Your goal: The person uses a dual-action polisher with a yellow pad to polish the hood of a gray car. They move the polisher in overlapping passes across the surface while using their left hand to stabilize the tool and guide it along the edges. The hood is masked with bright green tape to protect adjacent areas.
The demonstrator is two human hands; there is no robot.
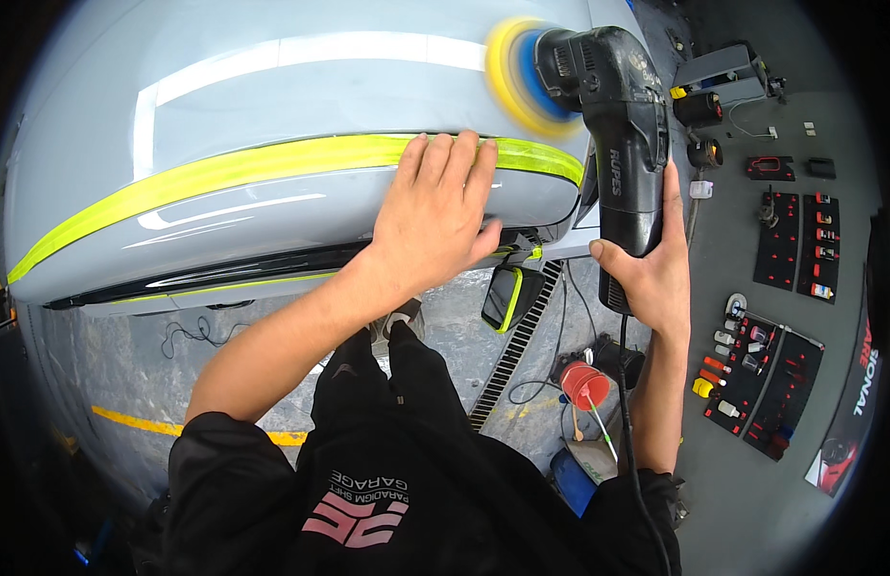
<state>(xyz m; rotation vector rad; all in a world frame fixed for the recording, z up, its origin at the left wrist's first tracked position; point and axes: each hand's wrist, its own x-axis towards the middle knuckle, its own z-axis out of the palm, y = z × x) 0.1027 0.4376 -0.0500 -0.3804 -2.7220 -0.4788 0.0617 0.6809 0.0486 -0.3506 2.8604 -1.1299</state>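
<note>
A grey car panel with a glossy finish fills the upper left. Along its edge runs a strip of bright yellow-green masking tape. My left hand lies flat over the tape, fingers stretched out and close together, holding nothing. At the right, my right hand is wrapped round the lower body of a black polisher. Its yellow and blue pad is against the panel's far right part and looks blurred, as if spinning. A power cord hangs from the polisher's lower end past my right forearm.
A side mirror edged with yellow-green tape sticks out below the panel. On the floor are a drain grate, a red bucket, a blue container and loose cables. Tool boards and bottles line the right wall.
</note>
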